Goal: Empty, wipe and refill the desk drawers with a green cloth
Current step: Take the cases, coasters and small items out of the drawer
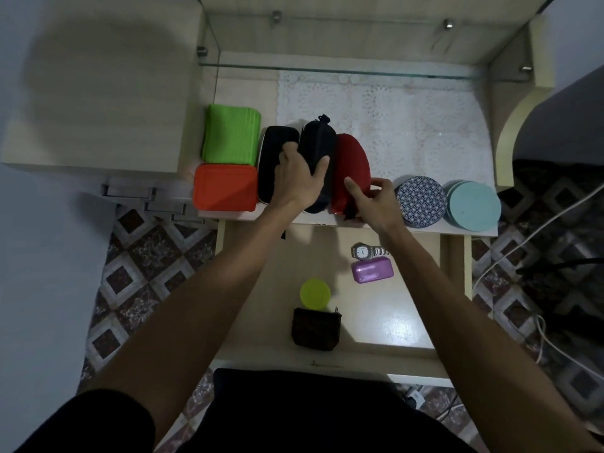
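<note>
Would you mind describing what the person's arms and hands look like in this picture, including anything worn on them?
Both forearms are bare from elbow to wrist. The left hand and right hand wear no gloves, and no rings, bracelets or watch show on them. Dark, apparently black short sleeves show at the bottom edge, clearest on the left arm.

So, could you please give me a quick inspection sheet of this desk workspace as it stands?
Surface: desk top with lace mat; open drawer below.
Job's things: folded green cloth untouched, back left.
Clutter: orange case, three pouches, two round tins on top; watch, purple box, yellow lid, dark pouch in drawer.
Grippers: left hand grips black pouch; right hand pinches red pouch.
Cables: white cables on floor, right.
Surroundings: patterned tile floor.
</note>
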